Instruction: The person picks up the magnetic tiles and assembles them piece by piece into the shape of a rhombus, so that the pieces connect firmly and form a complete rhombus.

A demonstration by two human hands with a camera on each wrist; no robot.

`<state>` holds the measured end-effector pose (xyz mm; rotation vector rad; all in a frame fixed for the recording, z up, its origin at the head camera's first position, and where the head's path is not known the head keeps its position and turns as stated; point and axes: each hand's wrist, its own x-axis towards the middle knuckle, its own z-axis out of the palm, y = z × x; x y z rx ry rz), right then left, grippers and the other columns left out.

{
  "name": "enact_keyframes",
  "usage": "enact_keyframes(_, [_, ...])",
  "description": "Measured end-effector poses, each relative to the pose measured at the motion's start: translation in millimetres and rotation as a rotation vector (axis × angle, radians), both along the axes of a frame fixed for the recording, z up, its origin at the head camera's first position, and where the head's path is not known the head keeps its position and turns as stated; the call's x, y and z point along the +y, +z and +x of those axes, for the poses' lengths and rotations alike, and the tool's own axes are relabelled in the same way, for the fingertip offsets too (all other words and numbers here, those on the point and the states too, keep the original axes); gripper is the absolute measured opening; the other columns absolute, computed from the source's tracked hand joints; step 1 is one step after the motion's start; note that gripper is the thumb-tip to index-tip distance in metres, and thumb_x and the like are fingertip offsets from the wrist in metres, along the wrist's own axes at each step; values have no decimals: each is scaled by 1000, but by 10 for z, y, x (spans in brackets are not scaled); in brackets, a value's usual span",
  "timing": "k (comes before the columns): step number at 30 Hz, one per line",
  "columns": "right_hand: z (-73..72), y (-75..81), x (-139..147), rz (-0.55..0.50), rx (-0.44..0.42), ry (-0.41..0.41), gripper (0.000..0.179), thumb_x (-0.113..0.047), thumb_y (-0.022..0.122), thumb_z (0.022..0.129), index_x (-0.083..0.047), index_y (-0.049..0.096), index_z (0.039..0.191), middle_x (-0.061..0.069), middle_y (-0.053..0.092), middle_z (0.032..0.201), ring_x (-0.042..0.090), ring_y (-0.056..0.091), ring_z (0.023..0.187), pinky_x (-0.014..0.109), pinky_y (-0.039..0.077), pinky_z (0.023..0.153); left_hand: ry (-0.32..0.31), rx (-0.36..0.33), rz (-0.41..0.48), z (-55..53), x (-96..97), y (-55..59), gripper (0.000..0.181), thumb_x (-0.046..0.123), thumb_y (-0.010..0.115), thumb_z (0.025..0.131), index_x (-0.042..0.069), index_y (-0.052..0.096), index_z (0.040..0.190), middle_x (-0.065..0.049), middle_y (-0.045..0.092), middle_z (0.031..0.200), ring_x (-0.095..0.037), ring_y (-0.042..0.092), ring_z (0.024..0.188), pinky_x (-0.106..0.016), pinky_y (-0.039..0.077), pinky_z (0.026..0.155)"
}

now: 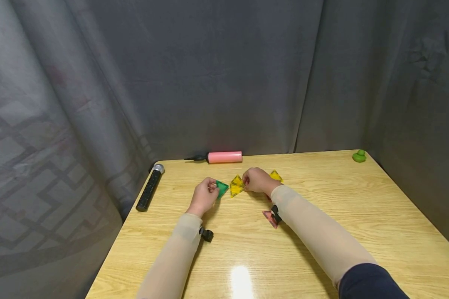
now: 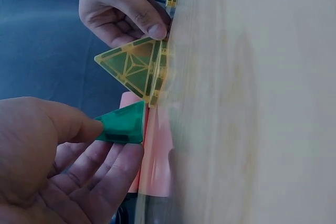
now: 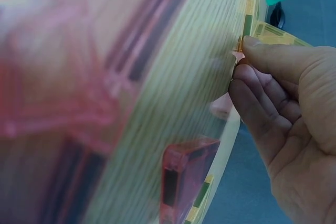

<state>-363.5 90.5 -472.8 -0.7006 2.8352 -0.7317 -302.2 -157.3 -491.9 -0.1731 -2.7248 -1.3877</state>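
My left hand pinches a translucent green triangular tile between thumb and fingers, raised off the table in the left wrist view. Just right of it, a yellow triangular tile stands tilted up, its lower edge against a second yellow tile lying on the table. My right hand pinches the near corner of the yellow tiles with thumb and forefinger; the fingertips partly hide that corner. The green tile is close to the yellow pair; whether they touch I cannot tell.
Another yellow tile lies behind my right wrist. A red tile and a pinkish-red tile lie near that forearm. A pink hand pump lies at the back edge, a microphone at left, a green toy back right.
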Motion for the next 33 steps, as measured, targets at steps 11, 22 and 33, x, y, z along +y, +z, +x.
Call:
enact_keyframes(11, [8,-26,-33,3,46,36,17,-12,88,85,-14,71,82,-4,59,68,17,54,71,35,46,76,22,-4,13,-25,76,16,22,12,68,103,7,64,123,-5,64,102,-19,64,93,-36,58,81])
enact_keyframes(22, [33,-25,-79,-1,50,47,19,-13,88,85,-15,70,80,-4,59,68,16,53,69,34,45,73,38,-5,35,-30,102,-11,21,12,68,102,7,63,122,-4,63,101,-19,62,90,-35,56,79])
enact_keyframes(33, [78,11,-97,-13,54,64,18,-12,87,86,-15,70,81,-5,62,70,14,54,68,35,46,74,25,26,47,-25,158,-38,19,13,71,101,10,64,119,-3,65,99,-18,64,88,-35,58,76])
